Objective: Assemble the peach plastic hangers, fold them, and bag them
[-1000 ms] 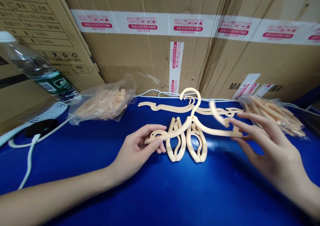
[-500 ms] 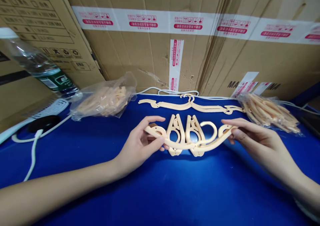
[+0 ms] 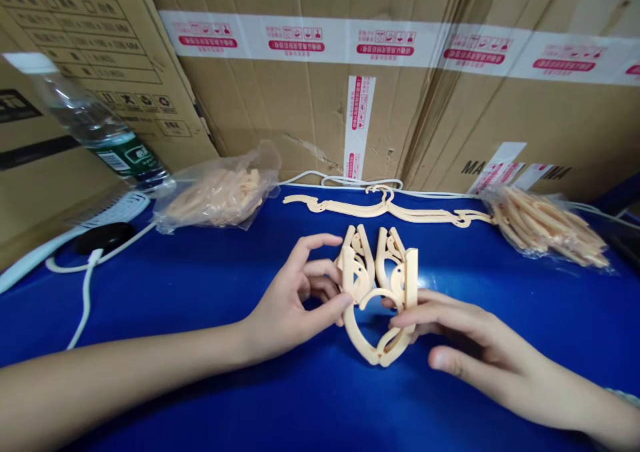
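Observation:
A beige plastic folding hanger (image 3: 356,332) is bent into a V, its two arms pointing up and its curved hook between them. My left hand (image 3: 300,299) pinches its left arm between thumb and fingers. On the other side, my right hand (image 3: 465,345) has the right arm between its fingers, one in front and one behind, while the thumb stands apart. Just behind are two folded hangers, one on the left (image 3: 367,242) and one on the right (image 3: 383,249), partly hidden by the held one. Farther back, an unfolded hanger (image 3: 357,209) lies stretched across the blue table.
Clear plastic bags of hanger parts lie at back left (image 3: 215,195) and back right (image 3: 550,229). A water bottle (image 3: 110,132), a black round device (image 3: 105,237) and white cables (image 3: 86,299) are at left. Cardboard boxes (image 3: 300,105) wall off the table's back.
The hanger's arms have swung up from a wide, shallow curve into a narrow V. My right hand has moved left and down toward my left hand, and its thumb has come off the hanger.

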A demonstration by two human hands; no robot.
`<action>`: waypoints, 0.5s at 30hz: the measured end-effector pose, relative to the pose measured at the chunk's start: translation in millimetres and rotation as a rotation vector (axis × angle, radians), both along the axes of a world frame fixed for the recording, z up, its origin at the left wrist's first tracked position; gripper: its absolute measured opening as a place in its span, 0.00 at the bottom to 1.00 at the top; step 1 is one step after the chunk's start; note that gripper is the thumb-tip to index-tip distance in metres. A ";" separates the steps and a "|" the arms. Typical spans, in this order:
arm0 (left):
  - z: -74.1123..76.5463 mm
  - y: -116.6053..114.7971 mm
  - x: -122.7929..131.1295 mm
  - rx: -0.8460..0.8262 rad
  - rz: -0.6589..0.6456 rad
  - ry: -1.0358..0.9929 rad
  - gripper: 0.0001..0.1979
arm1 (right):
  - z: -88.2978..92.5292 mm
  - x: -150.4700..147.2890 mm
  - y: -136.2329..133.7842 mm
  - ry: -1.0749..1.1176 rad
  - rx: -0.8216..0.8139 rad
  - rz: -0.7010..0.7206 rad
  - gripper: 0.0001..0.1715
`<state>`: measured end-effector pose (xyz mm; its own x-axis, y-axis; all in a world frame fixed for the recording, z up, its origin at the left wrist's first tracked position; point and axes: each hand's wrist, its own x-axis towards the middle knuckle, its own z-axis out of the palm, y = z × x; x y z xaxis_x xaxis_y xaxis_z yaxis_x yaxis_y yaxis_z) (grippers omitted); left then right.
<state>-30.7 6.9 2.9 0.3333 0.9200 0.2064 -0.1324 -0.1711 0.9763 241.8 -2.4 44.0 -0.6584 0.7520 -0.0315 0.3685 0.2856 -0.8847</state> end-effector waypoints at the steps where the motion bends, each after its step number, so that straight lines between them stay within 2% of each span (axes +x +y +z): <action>1: -0.4 -0.1 -0.7 0.008 -0.002 0.006 0.22 | 0.7 1.2 -1.3 -0.046 0.030 0.014 0.19; 4: -1.2 0.0 -3.3 0.078 -0.023 0.067 0.11 | 1.2 4.9 -2.7 -0.142 0.121 0.002 0.24; 7: -0.8 0.7 -4.9 0.220 -0.032 0.145 0.04 | -0.2 6.3 -3.0 -0.138 0.109 -0.016 0.27; 10: 0.7 0.6 -5.3 0.320 -0.069 0.196 0.09 | -2.0 6.0 -4.3 -0.085 0.052 -0.037 0.28; 15: 1.8 -0.9 -4.6 0.321 -0.204 0.183 0.20 | -6.6 8.4 -7.3 -0.104 0.094 -0.035 0.31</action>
<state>-35.3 6.0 4.8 0.5596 0.7302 0.3921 -0.0240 -0.4586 0.8883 250.2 -9.6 37.4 -0.6288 0.7771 -0.0268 0.4678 0.3505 -0.8114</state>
